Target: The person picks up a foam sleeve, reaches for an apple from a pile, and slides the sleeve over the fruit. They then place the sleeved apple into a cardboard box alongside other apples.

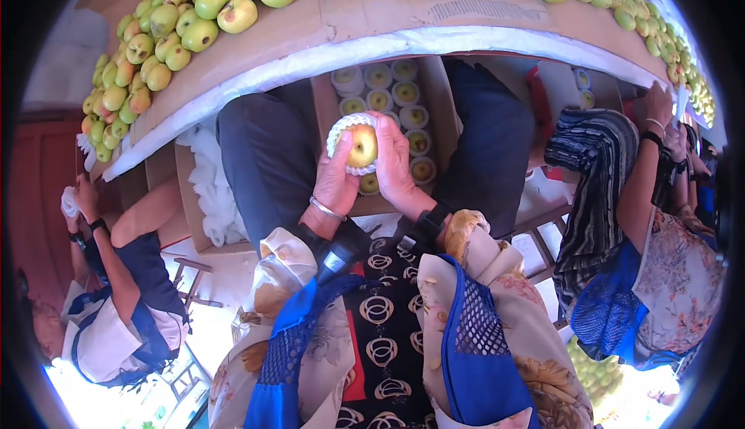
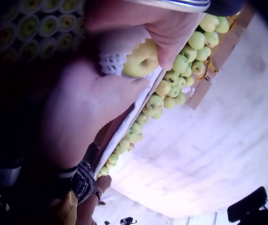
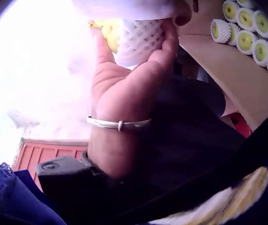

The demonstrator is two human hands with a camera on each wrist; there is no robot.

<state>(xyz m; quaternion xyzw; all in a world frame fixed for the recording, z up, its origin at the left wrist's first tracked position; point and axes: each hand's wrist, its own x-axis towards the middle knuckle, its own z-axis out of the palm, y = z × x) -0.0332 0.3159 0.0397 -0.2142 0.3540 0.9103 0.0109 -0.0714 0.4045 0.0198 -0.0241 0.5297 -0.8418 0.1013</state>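
Observation:
Between both hands is a yellow-green apple [image 1: 362, 150] in a white foam net sleeve [image 1: 335, 133], held above an open carton. My left hand [image 1: 337, 185], with a silver bangle at its wrist, grips the apple's left side, thumb along its front. On the other side my right hand [image 1: 394, 161] grips it, fingertips at the sleeve's upper edge. The left wrist view shows the bare end of the apple [image 2: 144, 60] facing out of the sleeve [image 2: 111, 63]. In the right wrist view, the left hand [image 3: 129, 89] cups the netted side [image 3: 142, 40] from below.
The carton [image 1: 448, 107] between the knees contains rows of foam-netted apples [image 1: 403, 94]. Ahead, a cardboard-covered table [image 1: 349, 14] bears heaps of loose apples [image 1: 163, 22]. White foam nets [image 1: 216, 188] fill a box at left. Other people sit on both sides, one at right [image 1: 660, 274].

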